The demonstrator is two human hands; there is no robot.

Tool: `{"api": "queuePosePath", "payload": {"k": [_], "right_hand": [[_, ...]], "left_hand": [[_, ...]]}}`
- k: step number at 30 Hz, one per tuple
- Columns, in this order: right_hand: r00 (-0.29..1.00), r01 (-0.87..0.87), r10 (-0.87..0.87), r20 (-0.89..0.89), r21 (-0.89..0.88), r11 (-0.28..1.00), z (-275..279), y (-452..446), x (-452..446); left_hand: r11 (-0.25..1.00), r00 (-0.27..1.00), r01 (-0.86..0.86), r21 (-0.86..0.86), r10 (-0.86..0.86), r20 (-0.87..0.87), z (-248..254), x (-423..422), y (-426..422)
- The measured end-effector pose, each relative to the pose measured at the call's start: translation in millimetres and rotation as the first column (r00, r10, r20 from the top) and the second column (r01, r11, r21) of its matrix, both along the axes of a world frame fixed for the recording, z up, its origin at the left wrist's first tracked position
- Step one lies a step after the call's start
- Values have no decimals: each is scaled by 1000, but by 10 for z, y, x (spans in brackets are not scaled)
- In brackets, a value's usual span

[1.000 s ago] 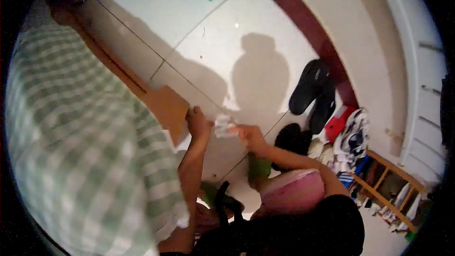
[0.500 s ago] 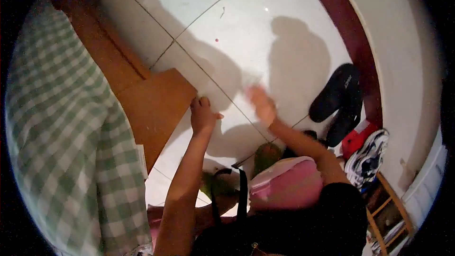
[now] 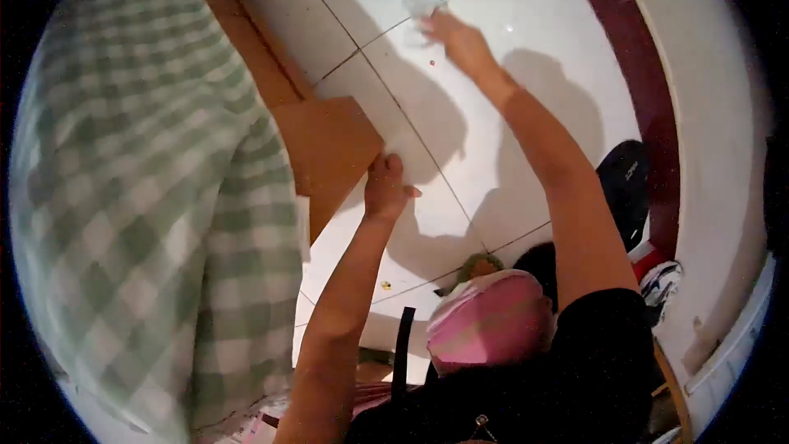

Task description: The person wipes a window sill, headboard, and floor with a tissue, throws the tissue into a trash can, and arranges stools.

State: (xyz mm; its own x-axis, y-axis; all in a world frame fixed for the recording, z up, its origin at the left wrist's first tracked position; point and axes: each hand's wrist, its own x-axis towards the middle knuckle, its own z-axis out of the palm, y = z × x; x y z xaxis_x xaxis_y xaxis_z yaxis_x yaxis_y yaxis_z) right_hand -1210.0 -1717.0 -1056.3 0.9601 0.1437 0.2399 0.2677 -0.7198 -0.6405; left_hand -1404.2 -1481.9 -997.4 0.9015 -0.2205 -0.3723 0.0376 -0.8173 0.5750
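Wad (image 3: 421, 6), whitish, blurred, in fingers of right hand (image 3: 457, 39), arm stretched out over tiled floor (image 3: 538, 8); grasping it, material unclear. Can't tell if wad touches tiles. Left hand (image 3: 388, 187) at corner of brown cardboard (image 3: 329, 144), fingers touching edge, thumb sticking out to the side; can't tell if it grips or just rests. Green-white checked cloth (image 3: 148, 181) beside cardboard, partly covering it. Small red speck (image 3: 432, 62) on floor near right hand. Black slipper (image 3: 626, 185) by dark red strip (image 3: 637, 74) along wall, partly behind right forearm.
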Motion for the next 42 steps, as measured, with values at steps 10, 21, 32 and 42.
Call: {"api": "queuePosePath", "payload": {"k": [10, 21, 32, 42], "right_hand": [[882, -472, 471, 37, 110, 875, 305, 963, -3386], [948, -267, 236, -214, -134, 954, 75, 1272, -3909], [858, -413, 199, -473, -405, 815, 323, 1646, -2552], [693, -710, 473, -545, -398, 581, 492, 4003, -2295]], "left_hand": [[990, 990, 126, -66, -121, 73, 173, -565, 715], [824, 867, 480, 301, -498, -18, 674, -1959, 3030], [957, 978, 207, 202, -211, -2, 828, -2552, 3769], [993, 990, 81, 90, -91, 111, 551, -2934, 4158]]}}
